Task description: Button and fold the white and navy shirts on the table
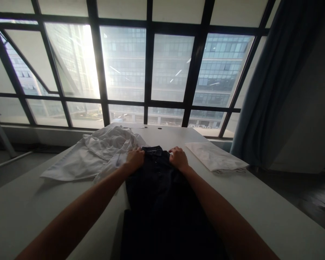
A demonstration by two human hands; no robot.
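One dark shirt (pixel 157 187), lower end off-frame

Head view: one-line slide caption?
Left hand and right hand rest on a dark shirt near its collar on a white table, white garments alongside.

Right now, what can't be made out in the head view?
Head view only:
The dark shirt: near end cut off by the bottom edge; backlight blacks out its details.
Whether the left hand and right hand grip or press the collar: cannot tell.
The white clothes pile: crumpled, piece count unclear.
The two dark spots at the table far edge: too small.
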